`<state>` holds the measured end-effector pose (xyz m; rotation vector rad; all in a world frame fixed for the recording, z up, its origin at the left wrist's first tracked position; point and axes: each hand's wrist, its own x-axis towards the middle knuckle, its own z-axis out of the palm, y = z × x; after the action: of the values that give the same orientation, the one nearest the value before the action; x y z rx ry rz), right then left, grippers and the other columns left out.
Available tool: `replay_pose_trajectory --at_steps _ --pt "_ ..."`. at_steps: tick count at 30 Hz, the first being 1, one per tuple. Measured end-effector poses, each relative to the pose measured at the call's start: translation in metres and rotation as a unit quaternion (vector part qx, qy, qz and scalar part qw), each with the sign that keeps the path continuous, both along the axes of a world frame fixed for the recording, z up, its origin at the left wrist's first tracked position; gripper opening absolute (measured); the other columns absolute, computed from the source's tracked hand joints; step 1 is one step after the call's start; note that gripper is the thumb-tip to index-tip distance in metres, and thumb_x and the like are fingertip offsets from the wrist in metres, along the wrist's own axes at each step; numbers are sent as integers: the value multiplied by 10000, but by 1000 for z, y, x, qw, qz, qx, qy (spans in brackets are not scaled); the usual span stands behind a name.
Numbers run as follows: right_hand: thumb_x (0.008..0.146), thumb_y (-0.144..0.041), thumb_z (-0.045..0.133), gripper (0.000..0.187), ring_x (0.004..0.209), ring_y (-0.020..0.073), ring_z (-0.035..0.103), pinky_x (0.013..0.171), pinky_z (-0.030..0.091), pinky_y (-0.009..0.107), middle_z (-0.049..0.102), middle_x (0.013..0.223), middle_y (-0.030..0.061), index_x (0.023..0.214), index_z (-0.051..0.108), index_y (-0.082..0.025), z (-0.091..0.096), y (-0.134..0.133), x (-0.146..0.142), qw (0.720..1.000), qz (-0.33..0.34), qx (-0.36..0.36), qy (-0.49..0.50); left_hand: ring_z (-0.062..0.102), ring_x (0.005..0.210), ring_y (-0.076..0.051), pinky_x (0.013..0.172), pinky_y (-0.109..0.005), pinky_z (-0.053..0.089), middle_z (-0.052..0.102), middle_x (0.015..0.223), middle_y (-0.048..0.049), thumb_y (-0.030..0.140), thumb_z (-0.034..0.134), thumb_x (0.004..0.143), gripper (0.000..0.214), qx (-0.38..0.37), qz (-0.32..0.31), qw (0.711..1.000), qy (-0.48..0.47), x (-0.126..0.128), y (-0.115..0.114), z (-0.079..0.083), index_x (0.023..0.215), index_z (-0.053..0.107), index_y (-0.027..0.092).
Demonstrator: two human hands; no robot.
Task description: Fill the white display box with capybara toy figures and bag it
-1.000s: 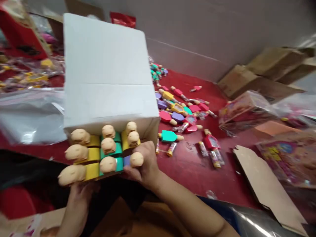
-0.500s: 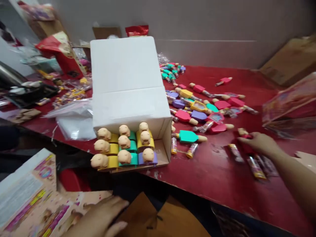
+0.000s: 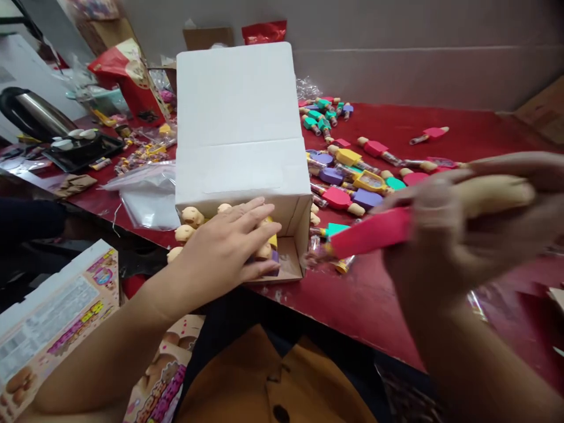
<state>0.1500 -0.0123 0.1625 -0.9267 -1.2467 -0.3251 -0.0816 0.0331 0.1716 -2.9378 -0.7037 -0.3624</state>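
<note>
My left hand (image 3: pixel 220 247) lies with outstretched fingers over the cream-headed toys (image 3: pixel 183 233) standing in rows in a white carton (image 3: pixel 240 111). It covers most of them; a few heads show at the left, with yellow and purple bodies by the fingertips. To the right of the carton, my right hand (image 3: pixel 440 247), partly blurred, grips a red paddle-shaped toy (image 3: pixel 372 232). The toy's cream end sticks up among the fingers. Its clear wrapped end points left, near the carton's right front corner, where bare cardboard shows inside.
Loose paddle toys (image 3: pixel 337 198) in red, yellow, green and purple lie across the red table (image 3: pixel 388 120). A plastic bag (image 3: pixel 147 197) sits left of the carton. Further left are a kettle (image 3: pixel 48 111) and a black tray of cups (image 3: pixel 83 154). Printed card (image 3: pixel 61 329) is at lower left.
My left hand has risen from below the table edge onto the toys in the carton. My right hand has picked up the red toy from the right of the table and brought it left.
</note>
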Motion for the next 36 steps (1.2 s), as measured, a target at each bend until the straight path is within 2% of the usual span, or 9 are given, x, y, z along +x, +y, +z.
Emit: replay_pose_trajectory --at_steps 2,5,9,15,22,26,28,31,36 --pt "766 -129 592 126 607 82 506 587 424 255 510 722 -26 851 520 -189 -8 13 -33 998 24 13 -51 388 1301 -280 1052 -436 369 482 1351 -123 417 515 880 389 -3 2 1000 -12 -2 0 -1 1162 553 151" --pt "804 -145 547 76 591 110 509 551 431 262 527 642 -18 757 499 -181 -29 29 -56 984 79 -71 -142 392 1298 -286 1065 -451 352 492 1341 -130 465 432 908 413 -14 3 999 -29 -4 -4 -1 1118 584 144" --pt "835 -139 515 129 575 124 484 508 414 266 492 622 -18 742 448 -201 -50 36 -53 971 81 -115 -195 396 1300 -261 1074 -445 345 485 1353 -119 367 357 950 344 -43 6 998 -41 -3 -5 0 1003 622 153" --pt "840 -163 522 74 565 119 496 516 422 269 510 646 -13 797 469 -193 -46 31 -48 968 102 -153 -171 372 1317 -256 1074 -449 344 477 1365 -98 366 382 941 310 -71 18 996 -50 -2 -5 -1 918 627 177" --pt "848 -169 530 153 609 134 502 575 439 289 502 717 -8 944 419 -211 -58 42 -58 980 14 -110 -165 401 1299 -252 1100 -409 320 485 1359 -103 353 388 937 306 -56 12 996 -61 -2 -3 -2 935 629 165" --pt "857 -203 517 295 784 203 514 728 454 372 498 839 53 1109 364 -204 -57 38 -52 969 7 -124 -214 395 1303 -242 1109 -391 303 464 1378 -105 335 398 932 294 -69 13 996 -59 -3 -3 -1 955 637 166" --pt "861 -239 515 312 919 245 479 824 413 420 491 924 90 1131 365 -195 -54 33 -48 957 -41 -138 -251 393 1305 -231 1115 -381 292 459 1384 -99 324 391 933 292 -73 11 996 -58 -3 -4 -2 967 636 167" --pt "872 -289 498 312 950 263 442 825 375 434 476 955 97 1132 359 -189 -52 32 -49 948 -95 -144 -267 391 1307 -236 1121 -387 277 458 1385 -97 325 390 929 293 -72 9 995 -64 -4 -5 -2 977 633 168" --pt "869 -242 488 344 1019 272 444 863 364 465 487 915 87 1163 324 -171 -72 44 -56 951 -119 -133 -252 398 1301 -252 1105 -423 290 447 1392 -102 318 423 915 257 -67 14 996 -60 -5 -4 -2 976 628 175"
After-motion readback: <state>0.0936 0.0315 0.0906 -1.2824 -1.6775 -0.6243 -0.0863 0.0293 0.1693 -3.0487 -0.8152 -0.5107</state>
